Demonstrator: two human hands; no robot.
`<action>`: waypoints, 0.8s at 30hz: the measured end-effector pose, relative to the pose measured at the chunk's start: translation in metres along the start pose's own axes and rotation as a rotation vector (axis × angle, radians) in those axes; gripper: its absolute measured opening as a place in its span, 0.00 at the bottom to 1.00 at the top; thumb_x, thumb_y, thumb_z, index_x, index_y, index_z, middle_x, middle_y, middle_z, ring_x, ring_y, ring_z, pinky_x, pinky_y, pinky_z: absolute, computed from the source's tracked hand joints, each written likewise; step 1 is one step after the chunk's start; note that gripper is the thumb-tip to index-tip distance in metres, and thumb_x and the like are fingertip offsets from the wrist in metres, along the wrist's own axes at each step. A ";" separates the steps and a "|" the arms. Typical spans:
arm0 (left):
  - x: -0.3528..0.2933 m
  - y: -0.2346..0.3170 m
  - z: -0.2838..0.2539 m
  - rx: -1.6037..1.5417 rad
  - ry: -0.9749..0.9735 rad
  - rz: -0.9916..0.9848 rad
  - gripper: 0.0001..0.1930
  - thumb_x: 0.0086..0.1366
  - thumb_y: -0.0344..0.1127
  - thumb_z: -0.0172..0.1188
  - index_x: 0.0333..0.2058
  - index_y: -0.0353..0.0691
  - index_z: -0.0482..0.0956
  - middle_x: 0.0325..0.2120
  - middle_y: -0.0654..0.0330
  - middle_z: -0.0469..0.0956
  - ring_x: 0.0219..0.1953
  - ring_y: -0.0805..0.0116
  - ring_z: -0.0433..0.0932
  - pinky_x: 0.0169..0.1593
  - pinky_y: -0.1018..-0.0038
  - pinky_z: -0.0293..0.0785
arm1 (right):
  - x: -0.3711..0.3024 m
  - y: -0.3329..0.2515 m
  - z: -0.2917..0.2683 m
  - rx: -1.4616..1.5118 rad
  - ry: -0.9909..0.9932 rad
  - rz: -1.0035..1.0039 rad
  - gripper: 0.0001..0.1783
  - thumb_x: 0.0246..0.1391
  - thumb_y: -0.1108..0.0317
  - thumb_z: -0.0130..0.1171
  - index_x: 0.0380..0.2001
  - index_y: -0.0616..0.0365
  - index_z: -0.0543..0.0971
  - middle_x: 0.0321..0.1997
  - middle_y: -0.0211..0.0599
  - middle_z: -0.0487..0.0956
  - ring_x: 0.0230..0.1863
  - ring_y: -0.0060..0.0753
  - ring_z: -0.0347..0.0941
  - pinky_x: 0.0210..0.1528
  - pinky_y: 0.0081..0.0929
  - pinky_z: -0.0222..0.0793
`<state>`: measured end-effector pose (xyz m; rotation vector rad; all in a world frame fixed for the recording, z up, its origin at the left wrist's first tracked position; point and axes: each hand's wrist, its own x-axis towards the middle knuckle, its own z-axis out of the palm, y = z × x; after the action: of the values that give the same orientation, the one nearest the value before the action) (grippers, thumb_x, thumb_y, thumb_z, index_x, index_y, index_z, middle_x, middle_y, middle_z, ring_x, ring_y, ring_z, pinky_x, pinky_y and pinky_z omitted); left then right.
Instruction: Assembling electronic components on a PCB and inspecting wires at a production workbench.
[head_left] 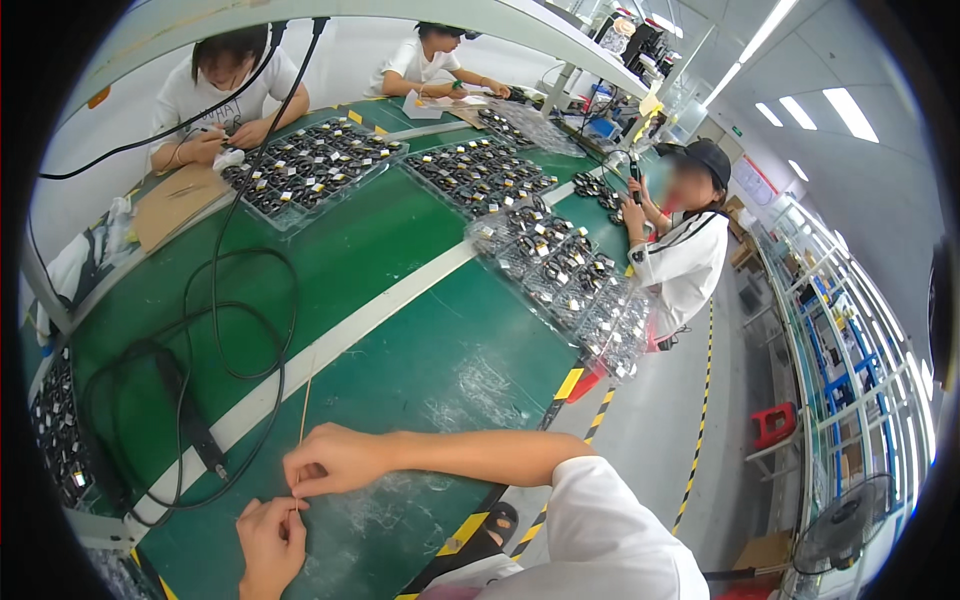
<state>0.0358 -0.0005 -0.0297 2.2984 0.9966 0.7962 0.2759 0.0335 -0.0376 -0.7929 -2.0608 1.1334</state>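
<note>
A thin, light brown stick (306, 400) stands up between my hands, its long upper end slanting over the green table. My right hand (340, 460) pinches it low down between thumb and forefinger. Just below, my left hand (268, 545) has its thumb and fingers closed at the stick's lower end, close to my right fingertips. To the left of both hands lies a black rod-shaped tool (190, 410) with a metal tip. Its black cable (292, 300) loops over the table.
Clear plastic trays of small black coiled parts stand at the far left (310, 165), far middle (475, 170) and right edge (565, 265). A pale strip (370, 310) crosses the table (450, 350). Three people sit or stand around it. A brown board (175, 210) lies far left.
</note>
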 end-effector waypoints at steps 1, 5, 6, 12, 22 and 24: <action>0.000 0.001 -0.003 0.009 -0.007 -0.003 0.05 0.57 0.24 0.62 0.31 0.42 0.83 0.14 0.63 0.72 0.16 0.61 0.67 0.30 0.65 0.62 | 0.002 0.000 0.001 0.000 -0.003 -0.009 0.06 0.59 0.66 0.68 0.32 0.55 0.82 0.22 0.34 0.81 0.23 0.35 0.79 0.27 0.32 0.71; 0.001 0.005 -0.006 -0.031 -0.032 -0.027 0.05 0.56 0.22 0.63 0.30 0.41 0.83 0.13 0.63 0.68 0.17 0.62 0.64 0.32 0.65 0.61 | 0.004 -0.003 0.001 -0.004 0.000 -0.034 0.07 0.59 0.66 0.68 0.32 0.56 0.82 0.22 0.34 0.81 0.23 0.34 0.79 0.26 0.32 0.70; 0.000 0.004 -0.007 -0.031 -0.030 -0.027 0.05 0.56 0.22 0.63 0.30 0.41 0.83 0.13 0.63 0.68 0.17 0.62 0.64 0.32 0.65 0.61 | 0.005 -0.002 0.001 -0.005 -0.001 -0.034 0.07 0.59 0.66 0.68 0.32 0.56 0.82 0.22 0.34 0.81 0.23 0.34 0.79 0.26 0.32 0.70; -0.001 0.003 -0.002 0.031 -0.037 0.018 0.04 0.57 0.24 0.67 0.29 0.41 0.82 0.13 0.64 0.67 0.16 0.64 0.65 0.31 0.66 0.59 | 0.002 -0.005 -0.001 0.038 -0.005 -0.011 0.07 0.55 0.65 0.69 0.29 0.55 0.83 0.22 0.34 0.83 0.24 0.34 0.81 0.27 0.31 0.72; 0.003 0.010 -0.003 0.031 -0.077 -0.034 0.03 0.60 0.24 0.66 0.30 0.39 0.81 0.13 0.62 0.65 0.17 0.63 0.64 0.33 0.65 0.58 | 0.000 0.003 0.001 -0.017 0.027 -0.102 0.05 0.56 0.66 0.67 0.29 0.54 0.82 0.24 0.31 0.84 0.24 0.33 0.81 0.26 0.32 0.71; 0.002 0.006 -0.002 0.042 -0.070 -0.001 0.03 0.61 0.24 0.65 0.31 0.38 0.81 0.12 0.62 0.64 0.17 0.62 0.64 0.33 0.65 0.58 | 0.001 0.002 0.000 -0.015 0.025 -0.100 0.05 0.56 0.66 0.67 0.29 0.54 0.82 0.25 0.31 0.84 0.24 0.33 0.81 0.26 0.32 0.71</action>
<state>0.0384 -0.0021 -0.0239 2.3447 0.9924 0.6961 0.2757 0.0353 -0.0394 -0.7003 -2.0661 1.0494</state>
